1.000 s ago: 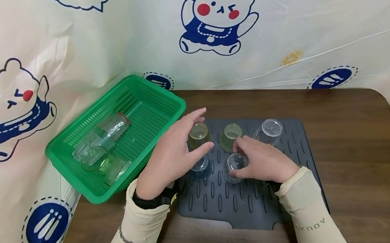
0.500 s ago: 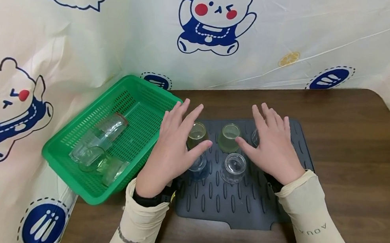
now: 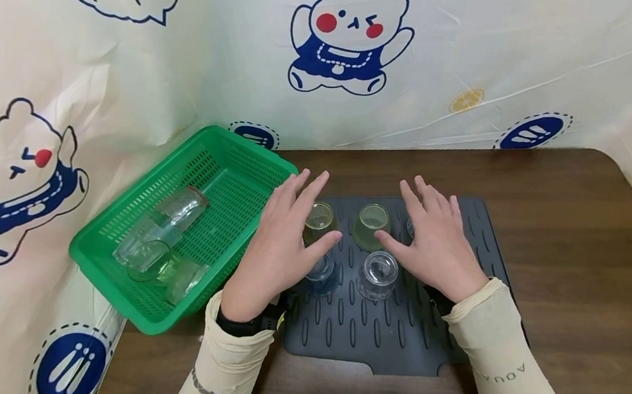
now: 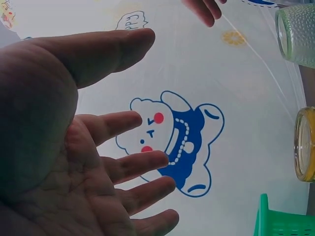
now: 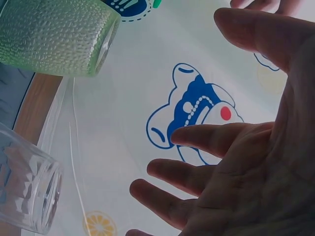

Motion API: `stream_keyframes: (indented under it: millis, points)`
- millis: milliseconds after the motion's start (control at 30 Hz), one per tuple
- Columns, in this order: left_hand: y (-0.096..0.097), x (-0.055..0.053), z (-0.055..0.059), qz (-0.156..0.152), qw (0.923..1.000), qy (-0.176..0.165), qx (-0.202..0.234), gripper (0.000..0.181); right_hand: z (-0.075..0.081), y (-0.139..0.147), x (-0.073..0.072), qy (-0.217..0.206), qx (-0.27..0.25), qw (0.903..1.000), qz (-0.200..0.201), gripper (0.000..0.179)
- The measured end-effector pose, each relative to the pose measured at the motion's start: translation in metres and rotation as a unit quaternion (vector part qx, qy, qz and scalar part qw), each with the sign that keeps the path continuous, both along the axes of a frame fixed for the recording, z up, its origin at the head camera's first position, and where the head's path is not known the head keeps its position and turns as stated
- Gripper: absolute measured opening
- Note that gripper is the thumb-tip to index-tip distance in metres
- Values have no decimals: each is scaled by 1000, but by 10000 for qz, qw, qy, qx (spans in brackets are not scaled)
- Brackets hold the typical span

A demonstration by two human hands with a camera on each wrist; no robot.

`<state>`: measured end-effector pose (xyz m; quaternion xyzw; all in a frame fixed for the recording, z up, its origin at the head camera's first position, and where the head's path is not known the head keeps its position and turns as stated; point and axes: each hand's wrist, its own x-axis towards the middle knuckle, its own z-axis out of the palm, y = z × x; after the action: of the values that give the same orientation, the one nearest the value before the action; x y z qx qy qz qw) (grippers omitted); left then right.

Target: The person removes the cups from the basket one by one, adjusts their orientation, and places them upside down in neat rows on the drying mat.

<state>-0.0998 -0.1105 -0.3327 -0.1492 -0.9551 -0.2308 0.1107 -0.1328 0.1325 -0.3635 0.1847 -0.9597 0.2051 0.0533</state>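
Note:
My left hand [image 3: 278, 247] hovers at the left side of the mat with fingers spread, holding nothing. Beside its thumb stand an amber glass [image 3: 321, 215] and a blue-tinted glass [image 3: 322, 276]. Over the right part of the mat my right hand [image 3: 438, 245] is spread too, its palm bare in the right wrist view. It mostly covers a clear glass [image 5: 29, 182] at the back right. A pebbled green glass [image 3: 371, 227] is just left of its thumb, and a second clear glass [image 3: 378, 276] stands in front. The glasses appear upside down, bases up.
A dark ridged drying mat [image 3: 347, 338] lies on the brown wooden table [image 3: 584, 283]. To the left, a green plastic basket [image 3: 250, 158] holds several glasses [image 3: 178, 208] lying on their sides. A printed white curtain [image 3: 240, 41] hangs behind and left.
One second ago my right hand had its fingers on the front clear glass. It has let go, lifted back and spread its fingers; the glass stays on the mat. My left hand is nearly still.

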Motion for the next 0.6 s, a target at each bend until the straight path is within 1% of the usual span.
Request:
stream_keyframes:
  millis: [100, 200, 300, 367, 467, 533, 600]
  points:
    - [-2, 4, 4, 30, 10000, -60, -26, 83, 2, -4, 1, 3, 6, 10000, 94, 93]
    - [-4, 7, 6, 17, 10000, -41, -14, 82, 3, -7, 1, -8, -5, 9999, 169, 95]
    - [-7, 9, 6, 27, 10000, -20, 30, 80, 5, -7, 3, -59, -57, 9997, 213, 96]
    - [-10, 12, 6, 86, 9999, -10, 99, 76, 7, -5, 5, -74, -124, 9997, 213, 96]
    - [-20, 16, 9, 226, 9996, 82, 120, 70, 11, -1, 7, -65, -244, 9995, 183, 95]
    - [-32, 19, 15, 383, 9991, 162, 41, 67, 13, 0, 8, -67, -296, 9993, 202, 96]
    - [-48, 19, 23, 553, 9983, 188, -82, 66, 15, 0, 9, -77, -324, 9991, 246, 96]
